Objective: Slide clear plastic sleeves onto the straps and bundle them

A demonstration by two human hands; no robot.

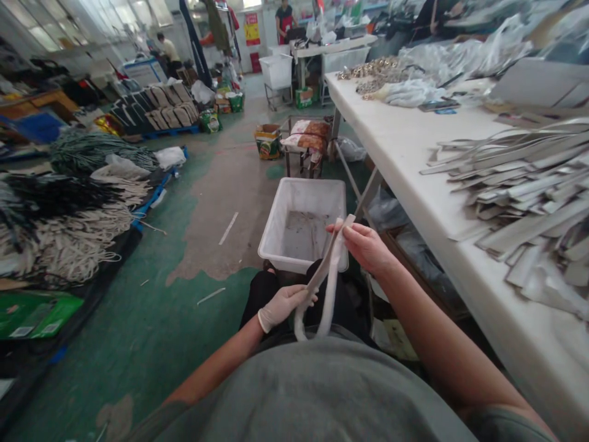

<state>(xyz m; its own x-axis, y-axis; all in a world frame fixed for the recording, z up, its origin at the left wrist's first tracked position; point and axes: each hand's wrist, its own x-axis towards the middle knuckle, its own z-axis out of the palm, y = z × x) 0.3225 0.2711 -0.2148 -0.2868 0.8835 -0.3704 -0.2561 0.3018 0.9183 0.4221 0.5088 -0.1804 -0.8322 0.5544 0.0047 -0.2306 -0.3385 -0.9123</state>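
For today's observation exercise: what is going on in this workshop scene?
A seated person holds a pale strip, folded into a loop over their lap. The gloved left hand grips it low; the bare right hand pinches its ends together higher up. A white bin stands on the floor ahead, and more strips lie piled on the table at right.

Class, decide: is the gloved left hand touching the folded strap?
Touching. The head view shows the gloved left hand gripping the pale strap near its loop.

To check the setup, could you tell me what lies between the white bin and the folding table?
In the head view, only the table's slanted metal leg stands beside the bin.
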